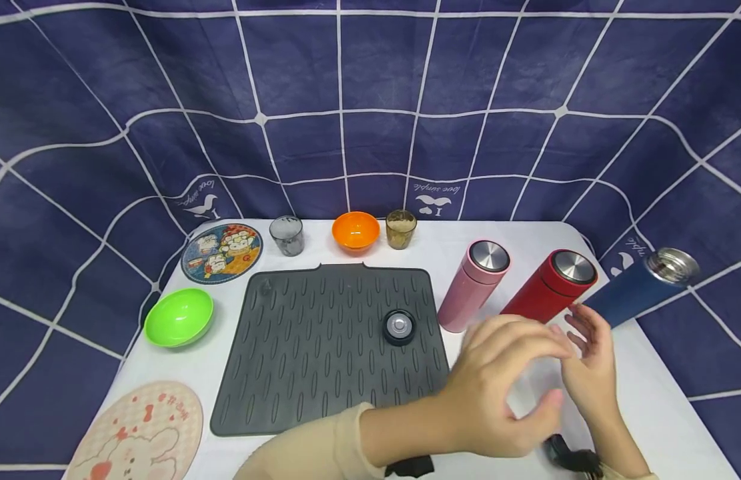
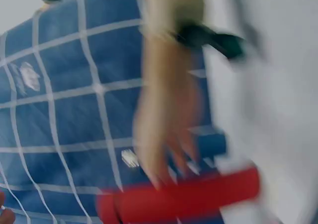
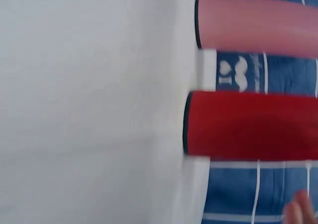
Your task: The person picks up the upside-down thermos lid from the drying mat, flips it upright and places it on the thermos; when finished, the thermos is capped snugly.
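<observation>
A red thermos bottle (image 1: 545,288) with a steel-topped lid stands on the white table, between a pink thermos bottle (image 1: 469,291) and a blue thermos bottle (image 1: 631,293) whose mouth is uncovered. My left hand (image 1: 502,383) is in front of the red bottle, thumb and fingers apart in a loose curve with nothing between them. My right hand (image 1: 591,367) is beside the red bottle's right side, its fingers loosely bent and holding nothing. In the left wrist view the blurred right hand (image 2: 166,117) overlaps the red bottle. The right wrist view shows the red bottle's lower body (image 3: 253,127).
A round black lid (image 1: 399,327) with a silvery centre lies on the dark grey mat (image 1: 334,360). Behind the mat are two small glasses and an orange bowl (image 1: 355,231). A green bowl (image 1: 179,318) and two round placemats are on the left.
</observation>
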Demonstrator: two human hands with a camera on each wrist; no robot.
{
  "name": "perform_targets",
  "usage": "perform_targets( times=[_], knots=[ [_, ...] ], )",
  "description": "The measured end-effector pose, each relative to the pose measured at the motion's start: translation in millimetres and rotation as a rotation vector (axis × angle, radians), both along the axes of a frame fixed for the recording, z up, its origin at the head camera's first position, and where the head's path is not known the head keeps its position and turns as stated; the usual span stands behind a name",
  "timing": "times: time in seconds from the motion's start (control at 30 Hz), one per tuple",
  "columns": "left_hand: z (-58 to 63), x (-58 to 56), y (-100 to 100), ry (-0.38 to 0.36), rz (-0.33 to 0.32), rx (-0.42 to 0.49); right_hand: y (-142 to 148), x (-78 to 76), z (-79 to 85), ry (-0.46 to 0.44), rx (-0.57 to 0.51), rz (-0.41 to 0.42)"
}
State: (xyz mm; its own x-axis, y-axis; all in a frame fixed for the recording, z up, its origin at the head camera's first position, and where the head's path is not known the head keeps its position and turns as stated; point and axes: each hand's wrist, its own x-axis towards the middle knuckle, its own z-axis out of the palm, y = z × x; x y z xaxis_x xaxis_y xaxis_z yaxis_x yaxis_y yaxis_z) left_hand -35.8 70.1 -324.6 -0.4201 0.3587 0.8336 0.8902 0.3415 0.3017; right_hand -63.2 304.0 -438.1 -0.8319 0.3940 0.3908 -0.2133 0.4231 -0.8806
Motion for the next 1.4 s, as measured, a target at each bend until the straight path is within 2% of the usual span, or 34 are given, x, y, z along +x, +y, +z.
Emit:
perform_targets(
  times=[0.07, 0.13, 0.17, 0.23, 0.3, 0.37, 0.43, 0.6, 0.73, 0.93, 1.03, 1.13, 1.23, 1.4],
  knots=[
    [-17.0, -0.1, -20, -0.058, 0.038, 0.009, 5, 2.5, 2.2, 0.031, -0.034, -0.061],
    [-36.6, -2.0, -39, -0.188, 0.086, -0.002, 16, 6.6, 6.8, 0.074, -0.094, -0.184],
    [-46.2, -3.7, -48, -0.279, 0.114, -0.021, 23, 7.3, 9.0, 0.074, -0.134, -0.239],
    [-64.5, -10.0, -67, -0.447, 0.180, -0.069, 38, 5.8, 12.2, 0.032, -0.173, -0.330],
    [-80.1, -17.7, -85, -0.596, 0.259, -0.127, 53, 1.1, 13.5, -0.056, -0.166, -0.399],
    [-93.1, -26.7, -100, -0.698, 0.325, -0.178, 65, -5.1, 12.7, -0.162, -0.116, -0.426],
    [-104.0, -36.6, -111, -0.761, 0.370, -0.214, 76, -13.0, 10.1, -0.227, -0.078, -0.428],
    [-117.9, -59.1, -119, -0.886, 0.372, -0.279, 95, -35.8, 3.9, -0.300, -0.113, -0.356],
    [-119.6, -69.3, -113, -0.942, 0.356, -0.346, 100, -49.8, 2.2, -0.348, -0.176, -0.317],
    [-120.2, -74.8, -103, -0.918, 0.382, -0.439, 103, -63.7, 1.1, -0.392, -0.263, -0.271],
    [-121.5, -77.3, -100, -0.902, 0.411, -0.483, 107, -69.2, 0.7, -0.456, -0.208, -0.267],
    [-122.6, -79.2, -98, -0.897, 0.435, -0.519, 110, -71.3, 0.3, -0.536, -0.064, -0.302],
    [-123.5, -80.3, -96, -0.889, 0.460, -0.547, 112, -71.0, -1.0, -0.524, -0.026, -0.327],
    [-125.1, -82.8, -97, -0.871, 0.490, -0.568, 109, -64.6, -6.0, -0.487, -0.029, -0.334]
  ],
)
